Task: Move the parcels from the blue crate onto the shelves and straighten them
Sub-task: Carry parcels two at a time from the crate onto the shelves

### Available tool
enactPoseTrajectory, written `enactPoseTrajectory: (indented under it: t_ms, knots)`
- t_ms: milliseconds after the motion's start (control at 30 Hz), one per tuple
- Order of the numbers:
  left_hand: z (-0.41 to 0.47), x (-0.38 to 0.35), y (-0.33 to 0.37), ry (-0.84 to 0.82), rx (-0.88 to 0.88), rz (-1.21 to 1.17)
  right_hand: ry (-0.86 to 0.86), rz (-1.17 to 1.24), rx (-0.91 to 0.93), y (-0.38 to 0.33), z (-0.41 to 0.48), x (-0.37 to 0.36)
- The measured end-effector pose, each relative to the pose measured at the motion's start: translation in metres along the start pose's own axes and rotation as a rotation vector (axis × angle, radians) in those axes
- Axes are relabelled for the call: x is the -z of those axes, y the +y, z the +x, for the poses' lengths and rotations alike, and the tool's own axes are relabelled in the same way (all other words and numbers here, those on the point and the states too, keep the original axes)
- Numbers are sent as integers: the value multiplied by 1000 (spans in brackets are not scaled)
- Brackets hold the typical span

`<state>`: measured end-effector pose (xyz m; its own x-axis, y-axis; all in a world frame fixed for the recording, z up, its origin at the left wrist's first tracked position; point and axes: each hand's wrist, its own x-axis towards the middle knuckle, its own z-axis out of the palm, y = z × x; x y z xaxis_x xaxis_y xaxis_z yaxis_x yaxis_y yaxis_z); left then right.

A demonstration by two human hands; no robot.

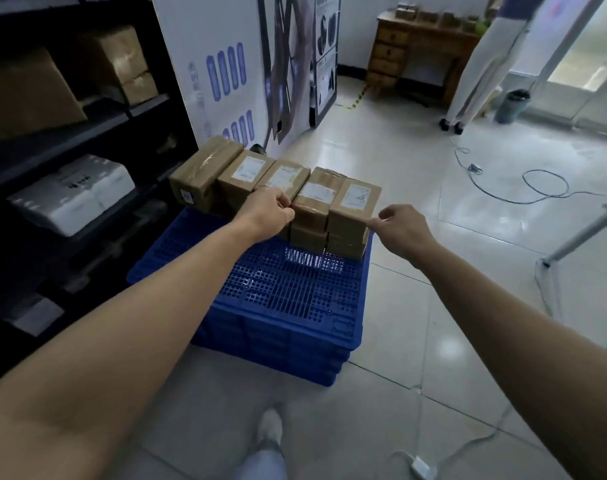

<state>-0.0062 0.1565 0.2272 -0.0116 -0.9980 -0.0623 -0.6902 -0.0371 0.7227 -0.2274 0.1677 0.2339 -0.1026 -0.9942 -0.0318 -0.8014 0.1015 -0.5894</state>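
Observation:
A blue slatted crate (288,292) sits on the floor beside a dark shelf unit (97,126). Along its far side stands a row of several brown taped parcels (246,174) with white labels, stacked two high at the right end. My left hand (267,209) has its fingers curled on the near left edge of the fourth parcel (316,195). Just right of the rightmost parcel (355,202), my right hand (399,226) pinches that parcel's near right corner. The near half of the crate holds nothing.
The shelves hold brown cartons (28,95) and a white wrapped pack (73,195). A tall printed board (226,64) stands behind the crate. Cables (537,188) trail over the tiled floor at right, by a metal stand (579,237). A wooden desk (420,46) stands at the back.

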Motion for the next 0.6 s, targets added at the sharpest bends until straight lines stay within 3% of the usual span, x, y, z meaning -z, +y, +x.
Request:
enactPoseTrajectory:
  t_ms: [300,600]
  knots:
    - [153,-59,-27,-129,72,-21,-22,214,-181,48,129,-49]
    - [261,-114,-53,-133,205,10,-37,257,-342,101,230,-92]
